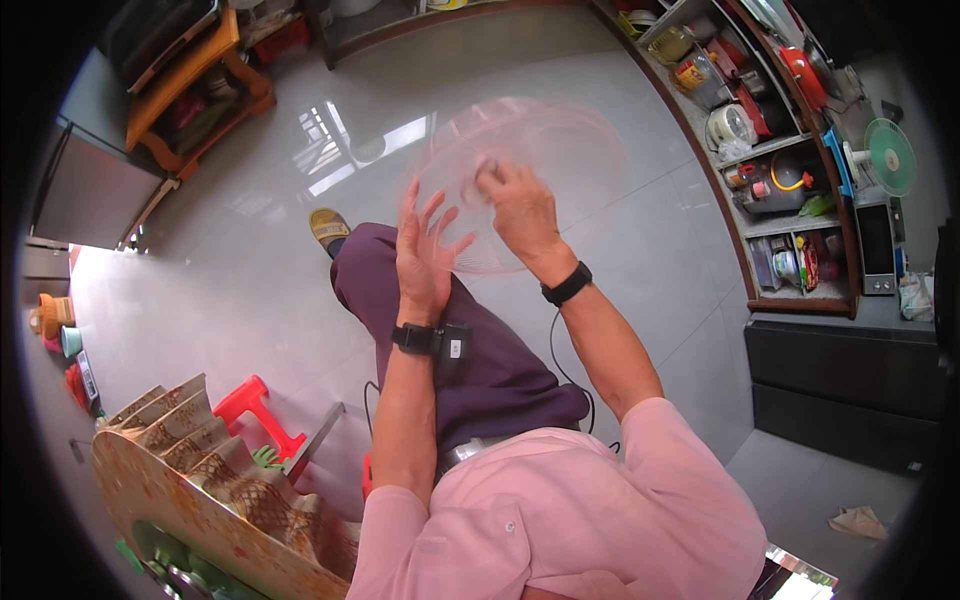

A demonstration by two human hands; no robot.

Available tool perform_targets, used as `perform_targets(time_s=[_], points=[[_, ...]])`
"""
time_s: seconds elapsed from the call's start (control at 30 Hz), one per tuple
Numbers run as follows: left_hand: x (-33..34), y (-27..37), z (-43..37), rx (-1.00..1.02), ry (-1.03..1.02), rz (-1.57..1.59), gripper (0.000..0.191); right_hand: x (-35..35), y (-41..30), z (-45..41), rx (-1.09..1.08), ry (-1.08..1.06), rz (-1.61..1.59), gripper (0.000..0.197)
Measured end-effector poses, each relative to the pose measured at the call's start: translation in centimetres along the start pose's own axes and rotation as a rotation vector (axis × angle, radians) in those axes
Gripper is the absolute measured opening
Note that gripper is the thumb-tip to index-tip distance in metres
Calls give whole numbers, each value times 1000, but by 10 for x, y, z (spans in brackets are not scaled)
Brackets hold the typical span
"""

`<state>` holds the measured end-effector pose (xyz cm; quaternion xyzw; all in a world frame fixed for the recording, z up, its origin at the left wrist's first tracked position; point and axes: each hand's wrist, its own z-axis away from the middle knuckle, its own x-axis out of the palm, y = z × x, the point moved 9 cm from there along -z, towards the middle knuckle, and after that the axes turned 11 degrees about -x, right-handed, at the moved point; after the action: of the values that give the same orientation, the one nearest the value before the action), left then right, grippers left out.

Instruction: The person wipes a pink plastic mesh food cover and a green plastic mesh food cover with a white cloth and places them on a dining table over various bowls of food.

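A round, see-through pinkish grille (592,161), like a fan guard, is in front of me, blurred by motion. Fine ribs show near its lower edge. My right hand (523,210) is at its middle, fingers bent and pinched around a small blurred part there; blur hides exactly what the fingertips hold. My left hand (429,251) is upright at the grille's left side, fingers spread, with the rim crossing in front of the palm. Whether the palm touches the rim is unclear. Below the hands is my bent leg in purple trousers (480,352).
On the right stands a shelf unit (787,225) with jars and packets, near a green fan (890,159) and a microwave oven (877,244). A red plastic stool (259,420) and a cloth-covered table (172,487) are at lower left. A wooden stand (187,86) is upper left.
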<state>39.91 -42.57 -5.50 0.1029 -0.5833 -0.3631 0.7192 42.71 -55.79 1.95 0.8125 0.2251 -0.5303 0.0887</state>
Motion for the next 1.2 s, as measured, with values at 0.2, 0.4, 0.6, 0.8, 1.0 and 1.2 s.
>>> perform_targets(time_s=[0.2,0.4,0.6,0.8,1.0,1.2], points=[[-11,1,-2,-8,139,-161,73,27,10,26,90,-268,-149,24],[7,-6,-6,-41,-40,-75,74,-28,-10,-15,47,267,-466,25],[-15,8,-5,148,77,-13,71,50,-46,10,-143,-334,-332,12],[-2,-3,-3,-72,41,-55,73,16,-4,18,167,-71,-698,23],[15,-11,1,-79,-152,-14,75,16,-24,-15,271,287,-1374,36],[-1,-6,-4,-77,-70,231,79,19,-64,-8,-175,-105,-704,9]])
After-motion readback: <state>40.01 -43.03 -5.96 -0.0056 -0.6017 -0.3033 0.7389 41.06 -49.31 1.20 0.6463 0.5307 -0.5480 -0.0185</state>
